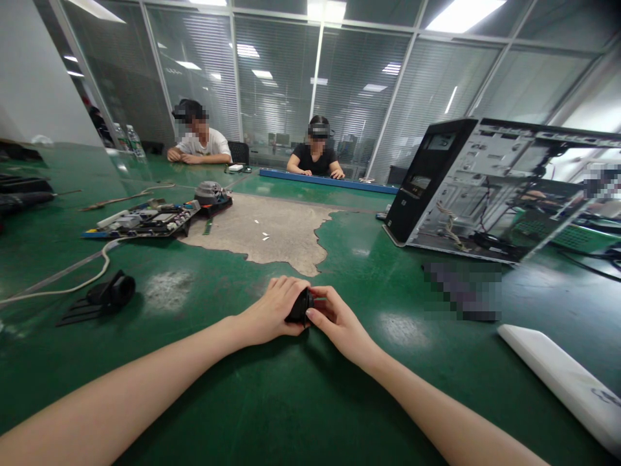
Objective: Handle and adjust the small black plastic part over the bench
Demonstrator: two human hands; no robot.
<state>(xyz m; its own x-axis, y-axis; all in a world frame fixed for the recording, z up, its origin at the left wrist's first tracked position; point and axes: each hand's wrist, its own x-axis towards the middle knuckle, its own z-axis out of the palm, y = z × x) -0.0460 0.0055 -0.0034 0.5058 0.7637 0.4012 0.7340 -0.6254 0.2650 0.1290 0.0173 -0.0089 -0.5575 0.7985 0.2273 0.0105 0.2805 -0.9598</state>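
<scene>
- Black part (296, 310) is held between the left hand (275, 307) and right hand (342, 320), at or just above the green tabletop (286, 408); whether it is rested there cannot be told.
- It is wrapped from one side by the clasped left hand, apparently so that it is steadied.
- Its opposite edge is pinched by the right thumb and fingers, seemingly for finer control.
- An open computer case (412, 184) is stood well apart, perhaps so that elbow room is left.
</scene>
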